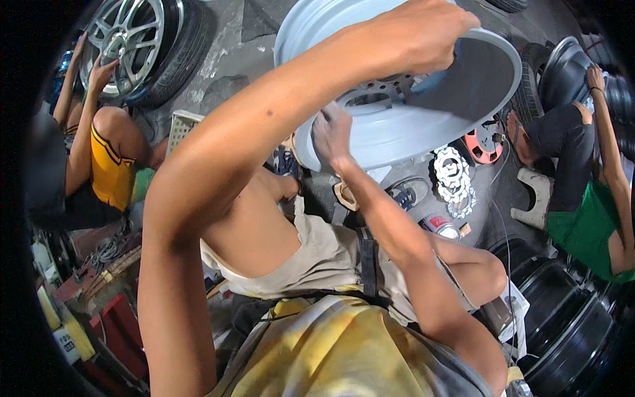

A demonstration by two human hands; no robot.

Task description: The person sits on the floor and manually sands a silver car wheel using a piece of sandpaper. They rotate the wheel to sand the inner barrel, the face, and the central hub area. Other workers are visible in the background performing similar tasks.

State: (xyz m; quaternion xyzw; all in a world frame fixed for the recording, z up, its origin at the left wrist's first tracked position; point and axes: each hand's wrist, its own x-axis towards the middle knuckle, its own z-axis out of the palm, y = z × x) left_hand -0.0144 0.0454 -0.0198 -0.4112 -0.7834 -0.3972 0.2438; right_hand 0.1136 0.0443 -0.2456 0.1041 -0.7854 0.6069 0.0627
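Observation:
A light-grey car wheel rim [397, 142] is tilted in front of me, its hollow barrel and the holes of its centre showing. My left arm reaches across to the rim's far right side, where my left hand [430, 36] is closed round the upper edge. Its fingertips are partly hidden behind the hand. At the near left part of the rim, my right hand [333, 134] presses against the grey surface with curled fingers. That hand is slightly blurred, and whatever lies under its fingers is too unclear to name. My forearms cross over my lap.
At left a person in yellow shorts [112, 165] handles a spoked wheel [126, 40] beside a tyre [178, 66]. A person in green [589, 225] sits at right. Silver scalloped discs [453, 175], an orange reel [484, 144], a can [440, 227], a cable and black rims [542, 291] lie nearby.

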